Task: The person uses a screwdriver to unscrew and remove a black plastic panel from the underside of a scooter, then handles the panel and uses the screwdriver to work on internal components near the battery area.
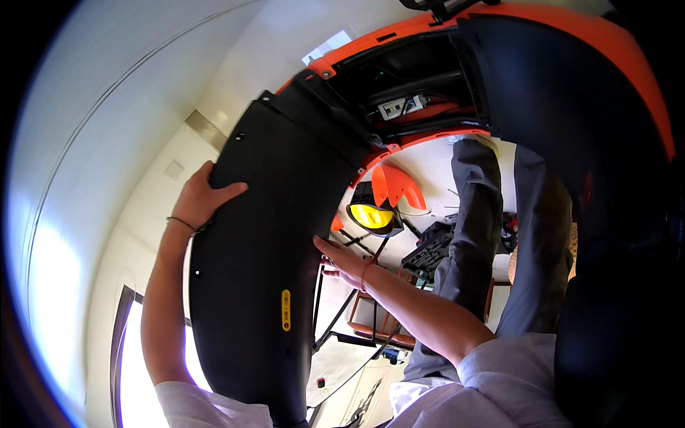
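A long, curved black panel stretches down the left half of the view, joined at its top to a ring-shaped body with an orange frame. At the panel's outer edge, my left hand grips it, thumb on the black face and fingers out of sight behind. My right hand is at the inner edge, fingers spread, one fingertip touching the rim. Inside an open bay in the ring sits a small white electrical box with wires. A second dark panel covers the ring's right side.
Through the ring show an orange curved part, a black piece with a yellow face and a black tool case. A pale wall with a socket rises at the left.
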Tool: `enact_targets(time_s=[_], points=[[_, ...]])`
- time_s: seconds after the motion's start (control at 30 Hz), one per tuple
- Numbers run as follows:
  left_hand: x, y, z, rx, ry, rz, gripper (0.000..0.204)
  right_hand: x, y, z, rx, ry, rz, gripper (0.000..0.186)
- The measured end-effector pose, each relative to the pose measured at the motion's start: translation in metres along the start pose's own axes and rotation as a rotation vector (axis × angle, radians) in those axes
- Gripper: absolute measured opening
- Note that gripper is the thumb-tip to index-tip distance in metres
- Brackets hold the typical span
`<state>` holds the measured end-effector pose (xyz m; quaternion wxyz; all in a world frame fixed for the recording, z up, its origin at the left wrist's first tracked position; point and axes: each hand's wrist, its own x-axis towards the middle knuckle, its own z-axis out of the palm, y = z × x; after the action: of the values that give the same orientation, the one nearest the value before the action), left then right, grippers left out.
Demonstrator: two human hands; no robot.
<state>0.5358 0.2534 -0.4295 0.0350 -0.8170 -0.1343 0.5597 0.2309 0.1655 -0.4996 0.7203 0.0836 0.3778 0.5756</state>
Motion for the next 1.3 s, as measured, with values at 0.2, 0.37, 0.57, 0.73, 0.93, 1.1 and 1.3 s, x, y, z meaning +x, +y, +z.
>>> enact_targets(time_s=[0.2, 0.37, 0.57, 0.73, 0.93, 1.1, 1.3], points=[[0.01, 0.008, 0.012, 0.239, -0.06, -0.012, 0.063, 0.004, 0.012, -0.008, 0.022, -0.02, 0.102, 0.101], [0.011, 0.009, 0.008, 0.279, -0.096, -0.1, 0.065, 0.008, 0.009, -0.011, -0.012, -0.044, 0.105, 0.098], [0.011, 0.02, 0.006, 0.359, -0.115, -0.075, 0.068, 0.008, 0.007, -0.007, 0.122, -0.101, 0.063, 0.114], [0.008, 0.029, 0.015, 0.561, -0.054, -0.08, 0.07, 0.006, 0.008, -0.005, 0.079, -0.021, 0.064, 0.114], [0.043, 0.041, 0.039, 0.531, 0.263, 0.257, 0.078, 0.004, 0.001, -0.012, -0.011, -0.08, 0.068, 0.112], [0.096, 0.058, 0.053, 0.529, 0.286, 0.296, 0.083, 0.008, -0.004, -0.014, -0.079, -0.073, 0.08, 0.112], [0.106, 0.085, 0.081, 0.629, 0.284, 0.126, 0.074, 0.005, -0.013, -0.015, -0.11, -0.081, 0.073, 0.106]])
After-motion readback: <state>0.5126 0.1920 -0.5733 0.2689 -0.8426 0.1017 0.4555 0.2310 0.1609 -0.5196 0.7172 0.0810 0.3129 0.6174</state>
